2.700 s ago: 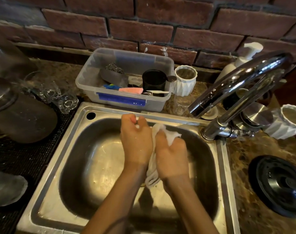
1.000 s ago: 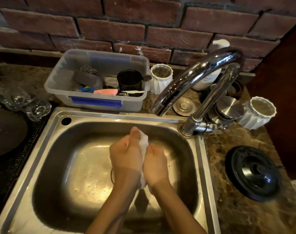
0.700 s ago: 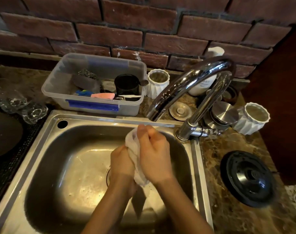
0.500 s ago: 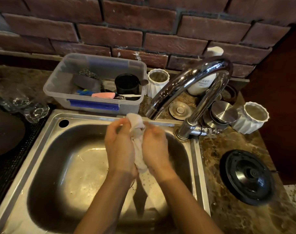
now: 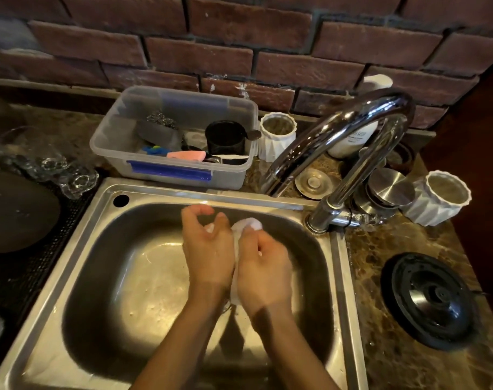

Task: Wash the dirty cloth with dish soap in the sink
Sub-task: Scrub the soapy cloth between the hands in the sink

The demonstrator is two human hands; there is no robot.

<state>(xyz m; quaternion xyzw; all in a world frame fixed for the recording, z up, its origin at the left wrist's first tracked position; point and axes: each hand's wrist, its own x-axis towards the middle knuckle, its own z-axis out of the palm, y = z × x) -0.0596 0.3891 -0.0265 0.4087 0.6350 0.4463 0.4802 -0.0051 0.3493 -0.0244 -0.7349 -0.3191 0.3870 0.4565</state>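
White cloth (image 5: 246, 225) sits bunched between both palms over the steel sink (image 5: 104, 277). Right hand (image 5: 263, 270) has its grip clamped on it; left hand (image 5: 208, 253) presses, fingers loosely apart. Rub fold against fold, low in the basin.

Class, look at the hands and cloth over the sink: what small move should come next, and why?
Probably close the left hand back onto the cloth and keep rubbing. Its fingers are spread, while the right hand holds the cloth bunched, and no water runs from the faucet.
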